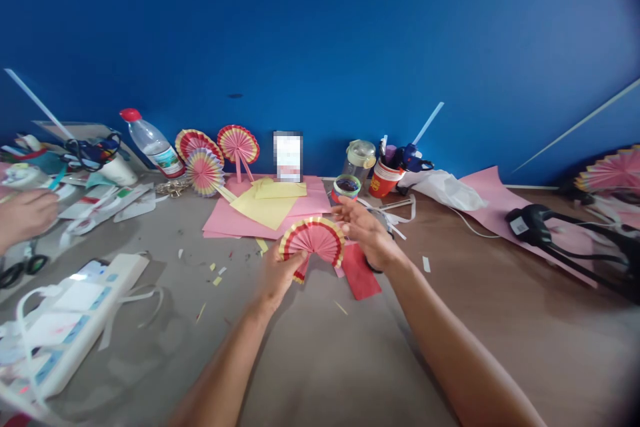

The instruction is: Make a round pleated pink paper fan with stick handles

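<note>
My left hand (279,275) is closed on the base of a pleated paper fan (313,241), pink with red and yellow bands, spread into a half circle above the table. Close to the fan's right edge is my right hand (367,232), its fingers spread and loosely curved; whether it touches the fan is unclear. A red paper piece (361,273) lies on the table under my right wrist. Behind the fan lie pink sheets (225,221) with yellow sheets (265,205) on top.
Three finished fans (206,170) stand at the blue wall beside a plastic bottle (153,143). A jar (359,159), tape roll (346,185) and red cup of tools (386,177) sit behind. Left: a white power strip (75,320), scissors (20,268), another person's hand (25,215). Right: a glue gun (537,223).
</note>
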`<state>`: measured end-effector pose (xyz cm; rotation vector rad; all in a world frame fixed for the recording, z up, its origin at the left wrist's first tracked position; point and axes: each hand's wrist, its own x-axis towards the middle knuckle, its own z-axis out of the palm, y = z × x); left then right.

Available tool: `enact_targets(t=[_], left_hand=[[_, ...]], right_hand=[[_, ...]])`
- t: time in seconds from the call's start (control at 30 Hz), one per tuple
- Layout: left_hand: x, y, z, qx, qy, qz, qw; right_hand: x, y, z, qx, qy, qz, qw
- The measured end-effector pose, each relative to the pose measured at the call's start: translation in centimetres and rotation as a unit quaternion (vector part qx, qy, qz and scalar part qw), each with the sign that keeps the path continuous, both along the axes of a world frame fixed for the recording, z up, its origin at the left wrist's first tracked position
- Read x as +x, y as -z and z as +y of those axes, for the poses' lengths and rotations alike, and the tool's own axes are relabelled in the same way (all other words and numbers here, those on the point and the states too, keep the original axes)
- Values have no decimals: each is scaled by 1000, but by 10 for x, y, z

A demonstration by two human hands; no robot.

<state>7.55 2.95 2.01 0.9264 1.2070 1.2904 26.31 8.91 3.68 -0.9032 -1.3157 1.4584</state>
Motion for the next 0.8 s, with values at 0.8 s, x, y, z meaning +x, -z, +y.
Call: enact_targets(t=[0.8], left_hand=[[9, 0, -3, -12, 48, -49, 998]], right_hand=[[-25, 13, -8, 77, 77, -231, 967]])
